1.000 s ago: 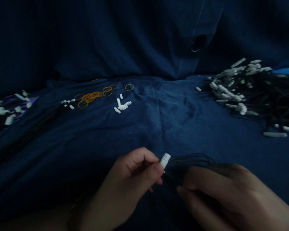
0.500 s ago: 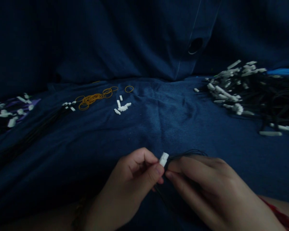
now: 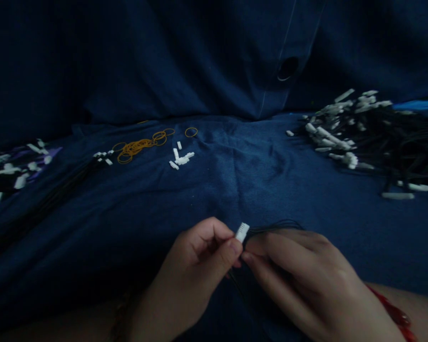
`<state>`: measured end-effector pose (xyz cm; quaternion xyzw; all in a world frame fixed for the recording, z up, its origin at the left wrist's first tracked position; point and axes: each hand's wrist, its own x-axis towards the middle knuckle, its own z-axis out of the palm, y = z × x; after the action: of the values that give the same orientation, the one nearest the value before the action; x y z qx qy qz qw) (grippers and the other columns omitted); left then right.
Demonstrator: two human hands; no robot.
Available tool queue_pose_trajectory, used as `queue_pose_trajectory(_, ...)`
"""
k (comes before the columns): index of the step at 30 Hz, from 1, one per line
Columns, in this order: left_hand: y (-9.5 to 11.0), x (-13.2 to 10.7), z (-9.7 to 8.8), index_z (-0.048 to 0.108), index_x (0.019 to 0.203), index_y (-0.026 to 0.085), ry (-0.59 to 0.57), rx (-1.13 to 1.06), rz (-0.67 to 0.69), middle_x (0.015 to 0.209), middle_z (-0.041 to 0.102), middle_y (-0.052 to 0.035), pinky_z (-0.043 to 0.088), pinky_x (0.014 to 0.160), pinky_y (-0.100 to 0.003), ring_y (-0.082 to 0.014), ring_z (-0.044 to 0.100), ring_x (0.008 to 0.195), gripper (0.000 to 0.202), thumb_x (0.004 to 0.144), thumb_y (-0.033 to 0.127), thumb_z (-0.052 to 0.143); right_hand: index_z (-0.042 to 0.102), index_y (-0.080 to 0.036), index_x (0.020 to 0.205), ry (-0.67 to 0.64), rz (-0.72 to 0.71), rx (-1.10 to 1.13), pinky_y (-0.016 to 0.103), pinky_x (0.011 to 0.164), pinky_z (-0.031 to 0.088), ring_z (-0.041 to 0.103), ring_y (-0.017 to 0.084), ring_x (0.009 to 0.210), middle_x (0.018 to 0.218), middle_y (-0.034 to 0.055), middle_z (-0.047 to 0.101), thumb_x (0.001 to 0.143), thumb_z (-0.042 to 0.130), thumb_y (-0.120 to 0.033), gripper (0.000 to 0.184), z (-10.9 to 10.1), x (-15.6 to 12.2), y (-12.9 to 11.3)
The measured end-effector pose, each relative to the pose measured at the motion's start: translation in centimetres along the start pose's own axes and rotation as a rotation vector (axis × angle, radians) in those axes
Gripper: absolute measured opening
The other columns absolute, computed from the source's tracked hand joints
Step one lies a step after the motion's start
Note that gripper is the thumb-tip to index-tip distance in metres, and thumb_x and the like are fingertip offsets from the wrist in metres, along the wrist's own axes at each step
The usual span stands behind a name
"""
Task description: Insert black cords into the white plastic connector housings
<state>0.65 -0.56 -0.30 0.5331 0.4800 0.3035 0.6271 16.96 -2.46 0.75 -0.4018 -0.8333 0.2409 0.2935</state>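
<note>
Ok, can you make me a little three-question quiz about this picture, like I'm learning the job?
1. What is the left hand holding?
2. True or false: the bands are blue.
3. Where in the picture is the big wire pile?
a) bottom left
b) middle
c) right

Key:
1. A white connector, pinched between thumb and finger.
2. False; they are orange-yellow.
3. c
</note>
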Motion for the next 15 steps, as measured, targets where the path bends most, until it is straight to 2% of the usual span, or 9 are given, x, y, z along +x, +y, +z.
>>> queue_pose_trajectory(4,-0.13,-0.13,0.02,0.053,0.067,0.019,-0.016,-0.073,-0.03,0.06,0.052,0.0045,0.034,0.05,-0.02,-0.0086,0.043,0.055,0.019,0.079,0.033,0.049,0.055,-0.012,0.072,0.006,-0.024,-0.029,0.024,0.055,0.033,0.047,0.01,0.057,0.059,0.0006,0.05,0.081,0.041,-0.009,0.017,-0.27,0.09,-0.25)
queue_pose_trajectory(10,-0.27,-0.29,0.06,0.054,0.069,0.019,-0.046,-0.016,-0.032,0.061,0.053,0.0038,0.034,0.05,-0.02,-0.0088,0.045,0.057,0.017,0.079,0.031,0.05,0.055,-0.013,0.076,0.007,-0.021,-0.053,0.024,0.056,0.035,0.05,0.011,0.06,0.063,0.001,0.053,0.081,0.041,-0.01,0.016,-0.07,0.06,-0.02)
queue_pose_trajectory(15,-0.23,0.01,-0.13,0.053,0.07,0.019,0.013,-0.065,-0.054,0.064,0.053,0.004,0.034,0.051,-0.021,-0.0088,0.043,0.057,0.018,0.081,0.033,0.047,0.052,-0.018,0.078,-0.048,0.115,-0.132,0.023,0.054,0.039,0.053,0.011,0.061,0.067,-0.0011,0.056,0.082,0.041,-0.016,0.012,-0.9,0.15,-0.24)
